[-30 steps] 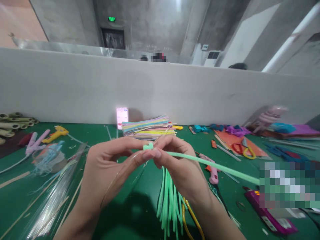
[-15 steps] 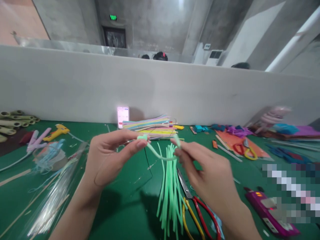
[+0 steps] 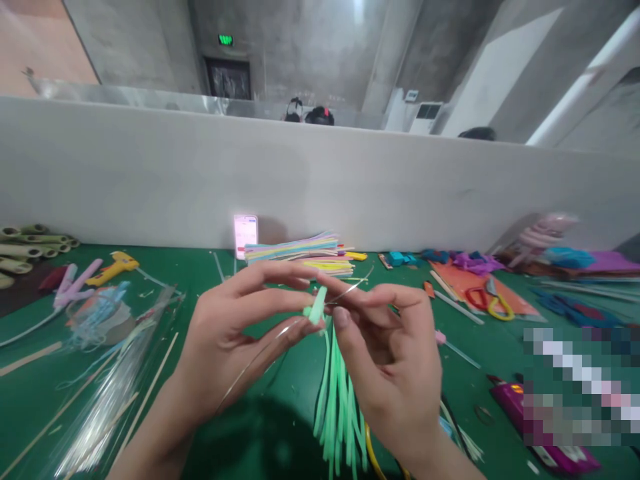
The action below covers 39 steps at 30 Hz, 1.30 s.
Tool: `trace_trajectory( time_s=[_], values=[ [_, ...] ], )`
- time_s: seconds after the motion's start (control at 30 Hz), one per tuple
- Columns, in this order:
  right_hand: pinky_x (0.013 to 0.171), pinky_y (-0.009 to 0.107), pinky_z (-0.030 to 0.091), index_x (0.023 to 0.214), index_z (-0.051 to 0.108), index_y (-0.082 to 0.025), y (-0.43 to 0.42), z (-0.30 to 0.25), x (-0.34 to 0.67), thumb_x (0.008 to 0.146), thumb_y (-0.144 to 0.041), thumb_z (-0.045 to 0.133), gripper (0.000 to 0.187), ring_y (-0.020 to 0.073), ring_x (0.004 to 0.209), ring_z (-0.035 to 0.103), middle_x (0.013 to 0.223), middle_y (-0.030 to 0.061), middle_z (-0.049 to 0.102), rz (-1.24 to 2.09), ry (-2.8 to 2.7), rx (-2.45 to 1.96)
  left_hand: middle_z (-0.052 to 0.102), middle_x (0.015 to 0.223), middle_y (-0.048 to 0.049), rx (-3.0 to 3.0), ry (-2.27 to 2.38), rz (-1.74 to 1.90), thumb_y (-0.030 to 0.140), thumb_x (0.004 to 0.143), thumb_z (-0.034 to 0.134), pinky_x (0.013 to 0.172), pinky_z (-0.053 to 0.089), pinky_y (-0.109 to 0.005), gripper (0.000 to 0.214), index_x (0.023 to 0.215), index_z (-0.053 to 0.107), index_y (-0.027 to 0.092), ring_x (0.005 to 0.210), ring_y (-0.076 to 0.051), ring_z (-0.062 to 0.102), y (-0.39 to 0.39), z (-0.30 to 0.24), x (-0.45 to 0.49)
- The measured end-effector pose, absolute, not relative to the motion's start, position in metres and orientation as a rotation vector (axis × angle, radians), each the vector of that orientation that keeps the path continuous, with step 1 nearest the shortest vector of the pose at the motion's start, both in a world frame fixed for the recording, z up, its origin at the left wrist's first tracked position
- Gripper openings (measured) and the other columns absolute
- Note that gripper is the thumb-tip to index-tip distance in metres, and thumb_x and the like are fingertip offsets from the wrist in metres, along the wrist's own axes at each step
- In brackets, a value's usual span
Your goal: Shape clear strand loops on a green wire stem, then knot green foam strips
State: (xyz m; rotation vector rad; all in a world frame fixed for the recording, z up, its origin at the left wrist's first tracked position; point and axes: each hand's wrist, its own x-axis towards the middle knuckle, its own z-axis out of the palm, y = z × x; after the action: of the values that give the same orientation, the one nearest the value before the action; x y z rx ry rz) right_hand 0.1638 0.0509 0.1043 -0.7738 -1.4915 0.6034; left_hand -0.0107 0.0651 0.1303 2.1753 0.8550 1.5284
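My left hand [image 3: 245, 323] pinches a pale green strip [image 3: 317, 307], folded into a small piece at its fingertips. Close against it from the right is my right hand [image 3: 397, 357], with thumb and index finger closed at the strip; the exact contact is partly hidden. A thin shiny wire [image 3: 257, 351] runs across my left palm towards the green piece, and a length shows beyond it over the right fingers. Below the hands lies a bundle of long green strips [image 3: 340, 407]. Large scissors with a yellow handle [image 3: 373, 453] are mostly covered by my right hand.
A lit phone [image 3: 246, 235] leans on the white partition [image 3: 150, 173], beside bundled coloured strips [image 3: 295, 248]. Leftward are a yellow glue gun [image 3: 114, 267] and clear plastic sleeves [image 3: 107, 393]. Rightward lie red-and-yellow scissors [image 3: 493, 300] and a magenta device [image 3: 515, 400].
My hands have come together, the right moving left and turning inward. The strip that hung in a curve between them is now bunched at the fingertips. The wire shows more clearly.
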Motion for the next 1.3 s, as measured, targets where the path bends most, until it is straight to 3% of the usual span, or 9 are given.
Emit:
trace_trajectory(
  time_s=[0.07,0.2,0.37,0.53,0.77,0.87,0.93,1.07,1.3],
  values=[
    [0.093,0.039,0.061,0.124,0.044,-0.038,0.05,0.1,0.164,0.096,-0.007,0.057,0.044,0.0186,0.114,0.07,0.134,-0.0001,0.067,0.646,-1.486,-0.685,0.076,0.107,0.0014,2.176,0.863,1.544,0.018,0.089,0.074,0.088,0.053,-0.022,0.014,0.098,0.078,0.029,0.097,-0.013,0.07,0.066,0.131,-0.011],
    [0.104,0.04,0.054,0.147,0.041,-0.041,0.051,0.107,0.172,0.092,-0.006,0.06,0.067,0.02,0.127,0.06,0.143,-0.0001,0.059,0.399,-1.762,-0.667,0.077,0.098,-0.0004,2.224,0.807,1.539,0.021,0.091,0.072,0.08,0.055,-0.022,0.008,0.096,0.077,0.025,0.089,-0.013,0.071,0.066,0.134,-0.011],
    [0.107,0.034,0.052,0.125,0.066,-0.03,0.051,0.129,0.176,0.091,-0.02,0.068,0.035,0.0192,0.127,0.061,0.131,0.0022,0.068,0.346,-1.842,-0.747,0.076,0.099,-0.003,2.266,0.745,1.563,0.014,0.089,0.071,0.075,0.057,-0.022,0.01,0.093,0.075,0.023,0.085,-0.014,0.072,0.067,0.133,-0.009],
    [0.103,0.034,0.056,0.112,0.067,-0.027,0.048,0.132,0.173,0.089,-0.017,0.066,0.025,0.0189,0.121,0.067,0.128,0.0025,0.071,0.342,-1.816,-0.759,0.076,0.103,-0.0082,2.359,0.717,1.664,0.014,0.09,0.07,0.079,0.06,-0.026,0.012,0.098,0.075,0.02,0.092,-0.018,0.073,0.066,0.131,-0.006],
    [0.085,0.02,0.061,0.113,0.073,-0.027,0.052,0.119,0.172,0.092,-0.005,0.064,0.032,0.0155,0.111,0.074,0.127,0.0008,0.075,-0.022,-1.781,-0.777,0.078,0.102,-0.0116,2.667,0.755,1.965,0.011,0.09,0.07,0.084,0.061,-0.03,0.009,0.098,0.074,0.011,0.094,-0.018,0.074,0.079,0.121,0.003],
    [0.084,0.023,0.063,0.113,0.077,-0.029,0.052,0.112,0.168,0.092,-0.007,0.066,0.032,0.0152,0.107,0.073,0.138,0.0037,0.066,0.027,-1.631,-0.802,0.08,0.1,-0.0113,2.839,0.896,2.052,0.009,0.09,0.07,0.076,0.06,-0.031,0.01,0.099,0.073,0.011,0.089,-0.019,0.075,0.086,0.115,0.004],
    [0.081,0.024,0.064,0.113,0.078,-0.031,0.051,0.107,0.166,0.092,-0.008,0.067,0.033,0.0141,0.101,0.072,0.134,0.0037,0.063,0.081,-1.519,-0.785,0.08,0.097,-0.0129,2.981,0.941,2.079,0.007,0.089,0.069,0.07,0.06,-0.032,0.011,0.1,0.073,0.009,0.085,-0.021,0.076,0.089,0.113,0.003],
    [0.081,0.029,0.066,0.119,0.076,-0.03,0.043,0.095,0.171,0.093,-0.006,0.065,0.037,0.0168,0.097,0.074,0.117,0.0026,0.072,0.202,-1.494,-0.661,0.082,0.097,-0.0147,3.269,0.998,2.108,0.004,0.085,0.073,0.072,0.061,-0.035,0.015,0.1,0.074,0.004,0.091,-0.027,0.078,0.093,0.113,-0.005],
    [0.076,0.029,0.069,0.138,0.065,-0.033,0.017,0.091,0.204,0.092,-0.009,0.066,0.051,0.0221,0.1,0.078,0.118,0.0048,0.079,0.254,-1.902,-0.525,0.083,0.094,-0.0112,3.336,1.079,2.16,0.004,0.075,0.083,0.074,0.06,-0.035,0.023,0.098,0.078,0.006,0.088,-0.026,0.078,0.09,0.118,-0.011]
  ],
)
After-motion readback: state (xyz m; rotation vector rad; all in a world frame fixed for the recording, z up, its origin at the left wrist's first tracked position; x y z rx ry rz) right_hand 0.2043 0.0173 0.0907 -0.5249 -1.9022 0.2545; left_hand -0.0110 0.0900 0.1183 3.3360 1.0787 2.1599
